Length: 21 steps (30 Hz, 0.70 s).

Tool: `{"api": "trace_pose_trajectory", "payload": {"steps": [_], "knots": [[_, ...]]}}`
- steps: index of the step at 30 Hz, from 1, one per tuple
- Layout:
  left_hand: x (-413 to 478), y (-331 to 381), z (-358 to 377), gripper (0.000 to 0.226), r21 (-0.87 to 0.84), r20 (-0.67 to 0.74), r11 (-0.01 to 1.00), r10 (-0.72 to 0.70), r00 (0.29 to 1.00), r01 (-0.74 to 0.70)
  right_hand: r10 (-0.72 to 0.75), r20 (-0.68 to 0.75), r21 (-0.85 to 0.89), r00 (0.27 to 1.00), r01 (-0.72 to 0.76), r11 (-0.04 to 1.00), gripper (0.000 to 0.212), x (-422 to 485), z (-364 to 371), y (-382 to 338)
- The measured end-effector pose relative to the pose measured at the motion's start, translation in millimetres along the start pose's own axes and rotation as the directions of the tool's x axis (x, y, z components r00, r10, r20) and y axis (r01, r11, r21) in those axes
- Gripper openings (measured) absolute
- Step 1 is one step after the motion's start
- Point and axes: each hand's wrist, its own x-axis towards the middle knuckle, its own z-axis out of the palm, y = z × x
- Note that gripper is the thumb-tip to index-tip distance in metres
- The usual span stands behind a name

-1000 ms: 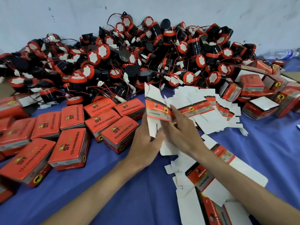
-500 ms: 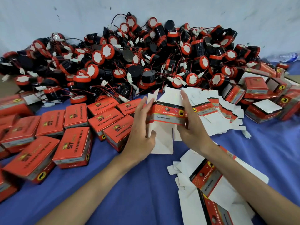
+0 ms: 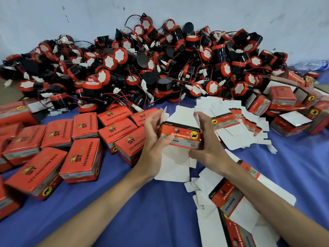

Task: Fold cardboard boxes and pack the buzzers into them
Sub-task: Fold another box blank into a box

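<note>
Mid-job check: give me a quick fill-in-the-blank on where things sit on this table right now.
1. The left hand and right hand grip one partly folded box over the ____ cloth.
2. The closed boxes lie on the ____ side of that box.
3. The flat blanks lie beneath the ____ forearm.

Missing words: blue; left; right.

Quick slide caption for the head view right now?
Left hand and right hand hold a part-folded red carton over the blue cloth, buzzer pile behind.
</note>
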Motion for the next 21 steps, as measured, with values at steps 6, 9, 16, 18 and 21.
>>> {"api": "trace_pose_trajectory", "payload": {"steps": [6, 9, 16, 18, 21], "knots": [[2.1, 1.9, -2.3, 0.074, -0.089, 0.023, 0.993, -0.08, 0.997, 0.081, 0.011, 0.093, 0.098, 0.996, -0.02, 0.995, 0.084, -1.3, -5.9, 5.4], [1.9, 1.1, -3.2, 0.075, 0.012, 0.02, 0.996, -0.084, 0.996, 0.084, 0.007, 0.123, 0.214, 0.992, -0.033, 0.976, 0.08, -2.7, -6.0, 1.6], [-1.7, 2.6, 3.4, 0.039, 0.045, -0.023, 0.997, -0.057, 0.998, 0.058, 0.087, -0.255, 0.293, 0.963, -0.009, 0.956, 0.047, 3.2, 16.2, -5.6], [-1.6, 2.5, 2.8, 0.042, 0.046, -0.033, 0.997, -0.056, 0.998, 0.058, 0.1, -0.254, 0.333, 0.962, -0.01, 0.943, 0.046, 3.5, 15.5, -5.0], [-2.4, 2.9, 3.7, 0.042, 0.048, -0.039, 0.998, -0.036, 0.999, 0.038, 0.14, -0.232, 0.384, 0.963, -0.041, 0.922, 0.048, 4.8, 11.6, -2.2]]}}
